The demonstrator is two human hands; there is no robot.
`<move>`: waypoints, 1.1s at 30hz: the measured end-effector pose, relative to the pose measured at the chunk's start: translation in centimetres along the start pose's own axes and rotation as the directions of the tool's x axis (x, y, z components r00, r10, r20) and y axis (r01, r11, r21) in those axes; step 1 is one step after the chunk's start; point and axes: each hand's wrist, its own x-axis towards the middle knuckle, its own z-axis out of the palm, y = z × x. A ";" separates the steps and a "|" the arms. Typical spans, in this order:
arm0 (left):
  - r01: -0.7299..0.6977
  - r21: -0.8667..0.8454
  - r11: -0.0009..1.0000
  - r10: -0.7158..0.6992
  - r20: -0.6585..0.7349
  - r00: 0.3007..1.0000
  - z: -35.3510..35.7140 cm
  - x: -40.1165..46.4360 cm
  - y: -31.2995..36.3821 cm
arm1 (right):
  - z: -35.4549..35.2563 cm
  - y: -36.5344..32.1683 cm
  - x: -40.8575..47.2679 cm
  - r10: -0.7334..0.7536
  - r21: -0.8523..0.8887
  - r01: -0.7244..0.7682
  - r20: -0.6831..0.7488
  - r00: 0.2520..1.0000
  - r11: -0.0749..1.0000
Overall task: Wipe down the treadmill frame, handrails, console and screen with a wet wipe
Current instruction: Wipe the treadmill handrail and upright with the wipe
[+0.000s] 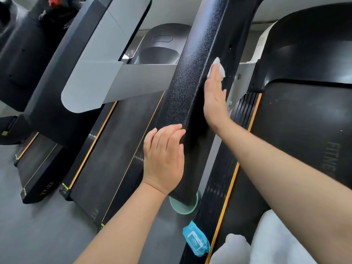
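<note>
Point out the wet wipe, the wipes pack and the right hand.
wet wipe (217, 62): head view, upper exposed corner.
wipes pack (196, 239): head view, middle of its blue top.
right hand (214, 96): head view, back of hand.

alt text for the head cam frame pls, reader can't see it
A right hand presses a white wet wipe flat against a black textured treadmill upright, while the left hand rests open on the upright's lower edge. A blue wipes pack lies on the treadmill's side rail below.
</note>
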 end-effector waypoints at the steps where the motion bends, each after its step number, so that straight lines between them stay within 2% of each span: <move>1: 0.018 -0.013 1.000 -0.018 -0.005 1.000 -0.3 -0.4 -0.2 | 0.8 0.5 -1.9 -0.041 -0.003 0.041 0.007 0.999 0.999; 4: 0.084 -0.031 0.996 -0.084 0.012 0.996 -1.5 -3.5 -1.4 | 3.0 1.1 -8.1 -0.132 -0.022 0.133 0.070 0.989 0.991; 8: 0.100 0.003 0.995 -0.100 0.102 0.990 -2.4 -7.7 -2.2 | 5.4 3.1 -16.3 -0.214 -0.089 0.229 0.157 0.964 0.969; 12: 0.093 0.001 0.996 -0.093 0.093 0.991 -2.1 -9.6 -2.0 | 7.5 5.6 -23.2 -0.203 -0.170 0.242 0.219 0.954 0.955; 14: 0.112 -0.025 0.993 -0.110 0.082 0.991 -1.9 -10.4 -2.1 | 7.7 5.2 -23.1 -0.196 -0.151 0.225 0.186 0.963 0.963; 17: 0.106 -0.064 0.992 -0.102 0.062 0.993 -1.6 -11.0 -1.9 | 7.0 2.6 -18.5 -0.199 -0.103 0.208 0.091 0.976 0.973; 20: 0.117 -0.092 0.989 -0.113 0.044 0.993 -1.4 -11.1 -1.7 | 6.2 0.8 -14.7 -0.240 -0.179 0.246 0.054 0.969 0.953; 24: 0.126 -0.141 0.982 -0.128 -0.002 0.992 -0.9 -11.3 -1.5 | 7.2 2.7 -17.7 -0.273 -0.161 0.280 0.065 0.960 0.946; 26: 0.136 -0.144 0.980 -0.139 -0.007 0.990 -0.7 -11.4 -1.6 | 8.0 4.9 -21.1 -0.243 -0.147 0.256 0.100 0.965 0.955; 29: 0.119 -0.108 0.987 -0.119 0.011 0.993 -0.6 -11.7 -1.8 | 8.6 7.8 -25.5 -0.121 -0.154 0.146 0.163 0.979 0.977; 33: 0.120 -0.081 0.989 -0.119 0.027 0.993 -0.7 -11.8 -1.7 | 8.7 6.9 -24.0 -0.062 -0.021 0.064 0.082 0.995 0.998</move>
